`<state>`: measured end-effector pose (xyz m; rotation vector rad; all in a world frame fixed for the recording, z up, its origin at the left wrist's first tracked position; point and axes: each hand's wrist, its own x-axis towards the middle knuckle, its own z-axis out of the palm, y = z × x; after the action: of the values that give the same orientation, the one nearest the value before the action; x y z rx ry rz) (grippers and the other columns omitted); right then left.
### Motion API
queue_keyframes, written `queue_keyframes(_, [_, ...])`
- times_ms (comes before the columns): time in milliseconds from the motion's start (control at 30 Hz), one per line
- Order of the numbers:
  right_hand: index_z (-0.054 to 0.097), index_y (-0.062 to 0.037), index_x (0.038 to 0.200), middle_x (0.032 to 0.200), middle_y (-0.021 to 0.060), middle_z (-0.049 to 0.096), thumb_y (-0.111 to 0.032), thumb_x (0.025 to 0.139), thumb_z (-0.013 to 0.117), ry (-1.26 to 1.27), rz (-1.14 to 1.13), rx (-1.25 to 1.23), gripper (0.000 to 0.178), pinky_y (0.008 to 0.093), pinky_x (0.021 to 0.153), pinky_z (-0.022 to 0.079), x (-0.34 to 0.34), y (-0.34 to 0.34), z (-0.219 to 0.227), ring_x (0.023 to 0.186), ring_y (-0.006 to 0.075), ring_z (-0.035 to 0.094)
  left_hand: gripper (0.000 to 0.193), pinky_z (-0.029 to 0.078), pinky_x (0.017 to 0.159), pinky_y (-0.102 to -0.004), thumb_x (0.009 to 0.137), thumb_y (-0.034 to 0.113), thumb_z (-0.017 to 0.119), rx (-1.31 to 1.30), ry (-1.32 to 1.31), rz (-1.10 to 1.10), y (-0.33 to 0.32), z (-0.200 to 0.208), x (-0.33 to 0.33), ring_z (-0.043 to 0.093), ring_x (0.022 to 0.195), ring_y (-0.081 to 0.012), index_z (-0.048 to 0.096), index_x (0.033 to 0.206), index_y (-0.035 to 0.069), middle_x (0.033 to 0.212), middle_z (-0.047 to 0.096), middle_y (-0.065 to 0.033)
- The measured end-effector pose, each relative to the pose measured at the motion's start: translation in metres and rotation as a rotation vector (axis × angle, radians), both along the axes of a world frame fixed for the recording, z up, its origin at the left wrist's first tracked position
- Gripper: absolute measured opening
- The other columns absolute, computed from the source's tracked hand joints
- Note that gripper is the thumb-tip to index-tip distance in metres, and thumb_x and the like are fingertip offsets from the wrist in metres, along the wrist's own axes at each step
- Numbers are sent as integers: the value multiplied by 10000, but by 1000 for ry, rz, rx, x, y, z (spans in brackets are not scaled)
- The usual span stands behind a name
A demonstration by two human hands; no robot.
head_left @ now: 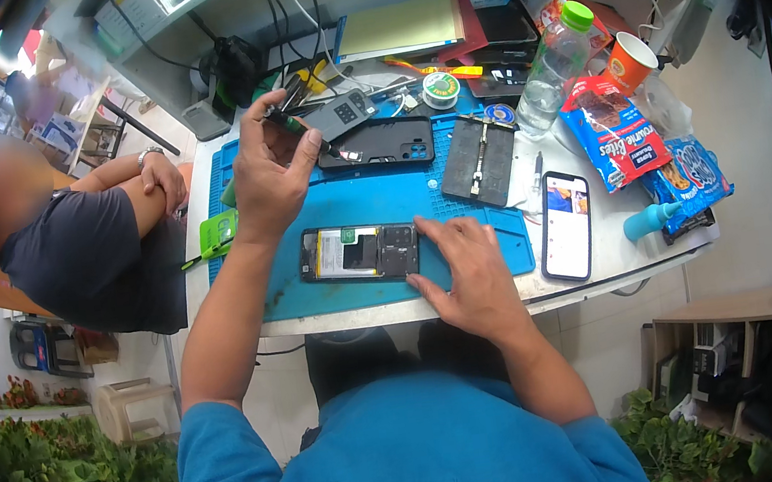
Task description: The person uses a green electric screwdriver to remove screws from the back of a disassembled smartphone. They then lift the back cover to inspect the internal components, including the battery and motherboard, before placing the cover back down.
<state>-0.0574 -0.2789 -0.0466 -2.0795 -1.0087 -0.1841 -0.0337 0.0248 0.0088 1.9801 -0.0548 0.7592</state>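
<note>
A smartphone with its back off (387, 250) lies on a blue work mat (287, 296), its battery and inner parts showing. My right hand (472, 274) is closed on the phone's right end, with the thumb at the near corner and the fingers at the far corner. Raised above the mat's left part, my left hand (270, 173) grips a dark screwdriver (287, 121), tilted with its tip toward the right. Beyond that tip lies a black phone case (393, 144). A grey phone back panel (341, 113) rests behind my left hand.
A black phone holder (480, 160) sits on the mat's right side. Right of it are a lit phone (565, 227), a water bottle (558, 70), an orange cup (631, 62), snack packs (613, 131) and a teal squeeze bottle (651, 221). A seated person (83, 249) is at the left.
</note>
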Motion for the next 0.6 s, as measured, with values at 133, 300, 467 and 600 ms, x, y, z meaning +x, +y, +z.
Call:
queue_keyframes(133, [661, -8, 1476, 1227, 183, 731, -184, 891, 913, -17, -27, -9, 661, 496, 1029, 463, -2, -1, -2, 1208, 368, 635, 695, 686, 817, -327, 1095, 69, 757, -316, 139, -128, -13, -4, -15, 769, 952, -170, 390, 1683, 19, 1130, 728, -101])
queue_keyframes(300, [792, 5, 1204, 1209, 122, 751, -162, 872, 931, -26, -41, 105, 397, 491, 1032, 491, 2, 4, -13, 1184, 344, 643, 757, 701, 731, -316, 1101, 109, 748, -511, 412, -210, -43, -24, -38, 809, 903, -207, 306, 1707, 11, 1155, 731, -136])
queue_keyframes(467, [820, 9, 1102, 1205, 109, 758, -160, 875, 930, -5, -49, 107, 303, 481, 1030, 499, 0, 5, -14, 1174, 326, 649, 742, 703, 724, -316, 1104, 107, 745, -490, 468, -203, -46, -32, -40, 809, 882, -203, 311, 1698, 12, 1144, 734, -147])
queue_keyframes(600, [823, 10, 1117, 1206, 107, 759, -158, 882, 926, -10, -53, 98, 307, 482, 1029, 499, -1, 4, -13, 1175, 323, 650, 725, 702, 721, -314, 1102, 97, 748, -474, 487, -190, -46, -30, -39, 809, 878, -199, 326, 1685, 15, 1130, 732, -142])
